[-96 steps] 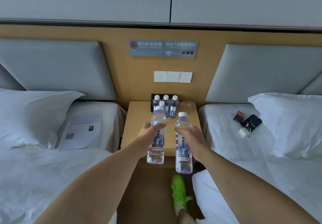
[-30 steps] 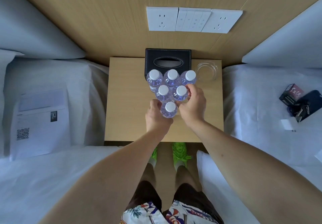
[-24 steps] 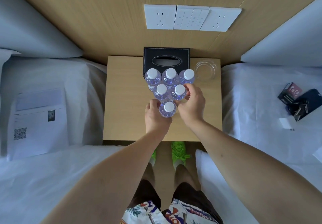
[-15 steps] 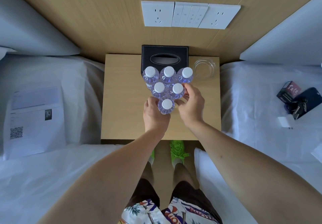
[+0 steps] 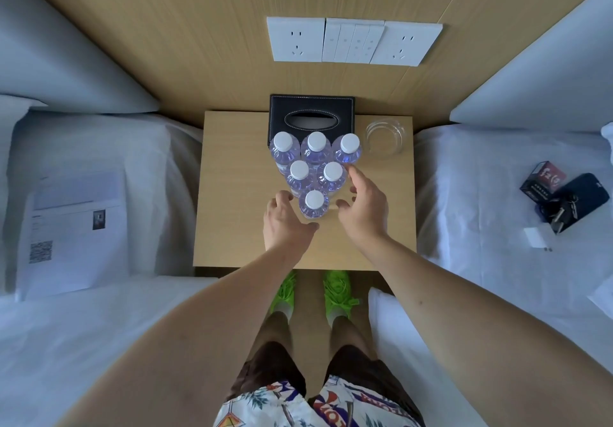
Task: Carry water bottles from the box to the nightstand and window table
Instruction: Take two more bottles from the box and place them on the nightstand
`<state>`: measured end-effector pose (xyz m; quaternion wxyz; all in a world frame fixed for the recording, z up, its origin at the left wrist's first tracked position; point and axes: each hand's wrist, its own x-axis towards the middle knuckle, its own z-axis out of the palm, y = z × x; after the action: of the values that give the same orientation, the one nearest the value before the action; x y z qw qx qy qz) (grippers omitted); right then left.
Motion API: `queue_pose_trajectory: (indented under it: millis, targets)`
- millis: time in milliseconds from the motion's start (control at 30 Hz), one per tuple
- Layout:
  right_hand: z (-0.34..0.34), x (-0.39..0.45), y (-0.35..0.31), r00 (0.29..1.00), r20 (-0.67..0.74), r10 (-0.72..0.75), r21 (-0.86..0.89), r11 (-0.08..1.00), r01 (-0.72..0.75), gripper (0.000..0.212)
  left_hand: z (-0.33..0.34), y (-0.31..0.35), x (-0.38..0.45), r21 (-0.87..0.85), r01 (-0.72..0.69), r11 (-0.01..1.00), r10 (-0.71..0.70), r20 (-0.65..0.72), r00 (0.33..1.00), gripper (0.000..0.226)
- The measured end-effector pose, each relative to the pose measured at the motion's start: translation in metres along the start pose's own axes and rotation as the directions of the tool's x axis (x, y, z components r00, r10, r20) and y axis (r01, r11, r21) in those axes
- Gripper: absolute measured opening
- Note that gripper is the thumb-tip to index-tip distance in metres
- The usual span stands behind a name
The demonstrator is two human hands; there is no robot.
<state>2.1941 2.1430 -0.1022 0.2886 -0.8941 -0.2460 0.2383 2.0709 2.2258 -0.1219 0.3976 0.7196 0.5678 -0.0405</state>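
On the left bed [image 5: 99,327] a printed sheet [image 5: 74,227] is lying flat. Six water bottles [image 5: 313,174] are standing upright in a triangle on the nightstand surface [image 5: 232,194], right in front of a black tissue box [image 5: 311,114]. The left hand [image 5: 287,224] is hovering just beside the front bottle [image 5: 313,205], fingers loose and gripping nothing. The right hand [image 5: 363,207] is doing the same on the other side, fingers spread apart. A glass dish [image 5: 384,138] is sitting at the back right corner, and a phone with keys [image 5: 574,202] is lying on the right bed [image 5: 497,194].
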Motion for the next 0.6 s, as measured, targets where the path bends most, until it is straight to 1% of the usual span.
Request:
queue_pose_trajectory:
  millis: [167,267,367,500,533,600]
  targets:
    - [-0.022,-0.002,-0.005,0.987,0.136,0.089,-0.141,0.988,-0.070,0.078,-0.028,0.009,-0.010,0.100,0.039,0.994,-0.042,0.028,0.999,0.078]
    - [-0.041,-0.004,-0.016,0.980,0.180,0.087,-0.190,0.980,-0.052,0.077,-0.048,0.024,-0.020,0.123,0.026,0.992,-0.027,0.007,1.000,0.074]
    - [-0.062,-0.007,-0.034,0.977,0.205,0.057,-0.182,0.983,-0.019,0.074,-0.072,0.043,-0.031,0.132,-0.012,0.991,0.016,-0.030,0.999,0.070]
    - [-0.090,-0.014,-0.064,0.975,0.221,-0.025,-0.160,0.985,0.061,0.056,-0.104,0.075,-0.045,0.159,-0.107,0.981,0.120,-0.077,0.990,0.060]
    - [-0.097,-0.015,-0.071,0.974,0.223,-0.045,-0.161,0.983,0.082,0.056,-0.111,0.082,-0.047,0.170,-0.138,0.976,0.154,-0.086,0.984,0.058]
    - [-0.109,-0.020,-0.085,0.973,0.221,-0.067,-0.173,0.979,0.106,0.066,-0.125,0.097,-0.053,0.193,-0.199,0.961,0.219,-0.087,0.972,0.055]
